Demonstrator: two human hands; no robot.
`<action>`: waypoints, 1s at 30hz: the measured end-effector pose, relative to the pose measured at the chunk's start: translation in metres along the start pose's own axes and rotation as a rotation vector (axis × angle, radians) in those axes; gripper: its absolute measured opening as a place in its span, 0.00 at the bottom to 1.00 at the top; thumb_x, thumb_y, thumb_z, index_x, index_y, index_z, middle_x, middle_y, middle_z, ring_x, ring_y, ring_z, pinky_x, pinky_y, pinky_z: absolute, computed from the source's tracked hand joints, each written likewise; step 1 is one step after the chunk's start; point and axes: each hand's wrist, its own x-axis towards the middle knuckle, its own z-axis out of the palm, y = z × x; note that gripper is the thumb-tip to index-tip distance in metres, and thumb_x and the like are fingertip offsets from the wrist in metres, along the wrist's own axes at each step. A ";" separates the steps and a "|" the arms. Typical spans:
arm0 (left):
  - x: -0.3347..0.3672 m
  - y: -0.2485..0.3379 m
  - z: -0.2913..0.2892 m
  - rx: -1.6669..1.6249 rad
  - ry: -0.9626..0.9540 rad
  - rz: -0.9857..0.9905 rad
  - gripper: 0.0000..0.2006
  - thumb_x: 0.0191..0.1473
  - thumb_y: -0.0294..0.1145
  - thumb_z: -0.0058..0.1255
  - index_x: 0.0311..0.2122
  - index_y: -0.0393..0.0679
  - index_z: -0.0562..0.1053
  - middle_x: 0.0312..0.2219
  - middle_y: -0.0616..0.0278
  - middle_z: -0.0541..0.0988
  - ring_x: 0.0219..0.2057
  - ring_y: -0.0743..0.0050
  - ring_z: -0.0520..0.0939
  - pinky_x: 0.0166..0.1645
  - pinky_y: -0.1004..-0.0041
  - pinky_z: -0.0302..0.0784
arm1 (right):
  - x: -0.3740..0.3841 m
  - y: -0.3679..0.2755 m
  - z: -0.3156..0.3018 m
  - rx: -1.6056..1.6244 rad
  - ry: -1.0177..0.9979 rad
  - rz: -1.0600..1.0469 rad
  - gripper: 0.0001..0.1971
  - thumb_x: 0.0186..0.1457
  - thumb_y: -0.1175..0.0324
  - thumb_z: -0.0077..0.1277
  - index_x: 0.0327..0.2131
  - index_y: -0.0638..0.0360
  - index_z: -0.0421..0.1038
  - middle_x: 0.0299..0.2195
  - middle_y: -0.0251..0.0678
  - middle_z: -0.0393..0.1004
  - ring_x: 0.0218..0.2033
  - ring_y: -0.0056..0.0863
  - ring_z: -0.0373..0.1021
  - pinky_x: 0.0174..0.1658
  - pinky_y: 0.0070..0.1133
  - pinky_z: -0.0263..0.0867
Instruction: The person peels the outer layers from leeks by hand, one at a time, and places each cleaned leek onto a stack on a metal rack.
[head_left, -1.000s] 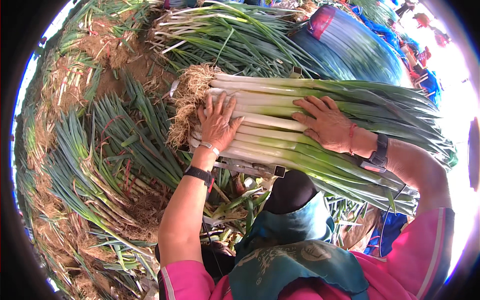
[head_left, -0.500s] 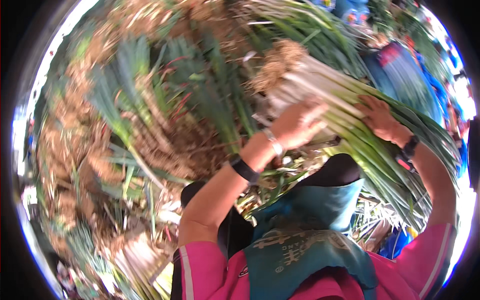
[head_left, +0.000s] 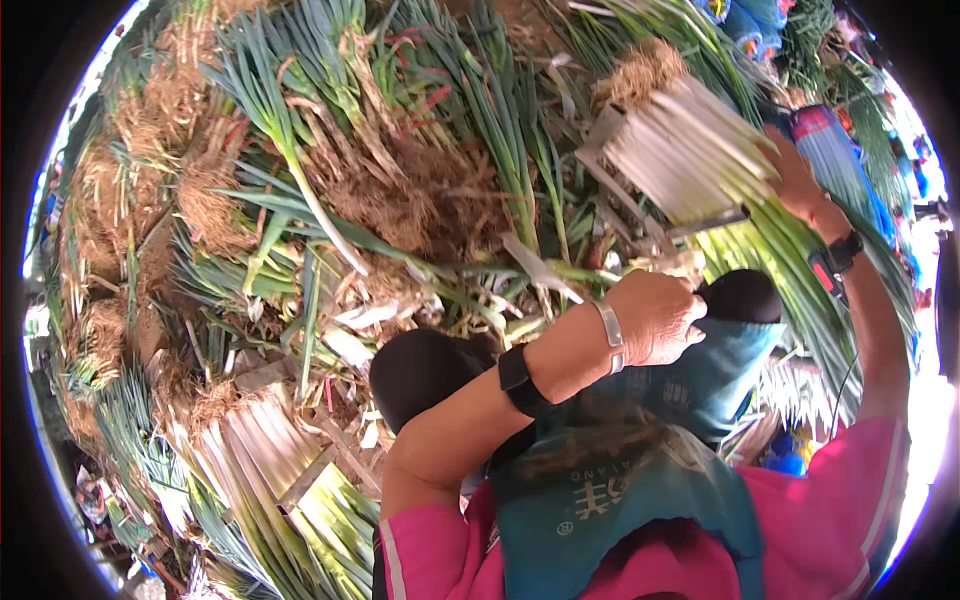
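Observation:
A thick stack of leeks [head_left: 690, 150], trimmed white with a brown root mat [head_left: 645, 75], lies slantwise at right, its green leaves running down toward my right arm. At the stack's far edge is my right hand [head_left: 797, 180], its bent fingers gripping the leeks; some fingertips are hidden. My left hand [head_left: 658, 318] is off the stack, curled into a fist above my lap. Whatever it may hold does not show. A grey metal frame [head_left: 595, 145] supports the stack's near side.
Untrimmed leeks [head_left: 300, 130] with earthy roots and red ties lie at left. Another cleaned leek stack [head_left: 270, 470] rests in a frame at lower left. Peeled leaves and scraps [head_left: 380, 305] litter the ground before my knees [head_left: 425, 380]. A blue wrapped bundle [head_left: 830, 150] is at far right.
My left hand has left the leeks, coming back toward my lap and closing. My right hand has shifted to the stack's far edge. The whole view has swung, moving the stack up and right.

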 end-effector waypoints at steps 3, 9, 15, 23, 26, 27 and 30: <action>-0.028 -0.002 0.012 -0.244 -0.024 0.125 0.10 0.51 0.38 0.49 0.28 0.41 0.74 0.26 0.52 0.76 0.29 0.49 0.77 0.36 0.58 0.73 | 0.033 -0.123 -0.045 0.711 0.085 -0.247 0.23 0.56 0.66 0.48 0.56 0.53 0.61 0.60 0.39 0.54 0.60 0.35 0.53 0.61 0.29 0.50; -0.013 0.016 0.005 -0.225 0.018 0.235 0.09 0.48 0.34 0.47 0.23 0.41 0.74 0.19 0.48 0.75 0.25 0.45 0.77 0.32 0.56 0.73 | 0.086 -0.218 0.145 0.646 0.076 -0.676 0.20 0.59 0.63 0.43 0.53 0.61 0.64 0.49 0.44 0.69 0.50 0.38 0.66 0.55 0.27 0.59; -0.018 -0.001 0.019 -0.115 -0.038 0.091 0.09 0.40 0.30 0.49 0.25 0.40 0.79 0.22 0.49 0.79 0.27 0.52 0.81 0.32 0.61 0.76 | 0.090 -0.390 0.251 1.066 -0.532 0.204 0.34 0.50 0.56 0.51 0.57 0.62 0.56 0.50 0.57 0.66 0.52 0.45 0.64 0.54 0.29 0.59; -0.030 0.008 -0.021 -0.171 -0.061 -0.127 0.08 0.39 0.29 0.51 0.24 0.38 0.78 0.25 0.50 0.80 0.28 0.55 0.82 0.30 0.62 0.77 | 0.090 -0.401 0.213 1.592 -0.501 0.388 0.21 0.52 0.62 0.49 0.46 0.66 0.67 0.39 0.44 0.74 0.37 0.30 0.71 0.38 0.25 0.66; -0.027 0.015 -0.015 -0.166 -0.016 -0.094 0.08 0.39 0.29 0.51 0.24 0.38 0.78 0.24 0.50 0.80 0.28 0.55 0.82 0.30 0.62 0.77 | 0.094 -0.370 0.178 1.964 -0.412 0.348 0.21 0.53 0.62 0.49 0.46 0.67 0.67 0.40 0.42 0.74 0.34 0.27 0.71 0.35 0.22 0.66; -0.027 0.016 -0.012 -0.156 -0.018 -0.086 0.08 0.39 0.29 0.51 0.24 0.38 0.78 0.24 0.50 0.80 0.28 0.55 0.82 0.30 0.62 0.77 | 0.095 -0.361 0.161 2.015 -0.359 0.267 0.20 0.54 0.62 0.49 0.46 0.67 0.67 0.39 0.42 0.74 0.33 0.27 0.72 0.34 0.22 0.66; -0.022 0.019 -0.005 -0.146 0.006 -0.074 0.07 0.39 0.28 0.50 0.24 0.37 0.78 0.24 0.49 0.80 0.28 0.55 0.82 0.30 0.63 0.77 | 0.096 -0.330 0.104 2.365 -0.451 0.102 0.18 0.55 0.62 0.47 0.43 0.68 0.68 0.36 0.41 0.75 0.30 0.27 0.74 0.32 0.20 0.70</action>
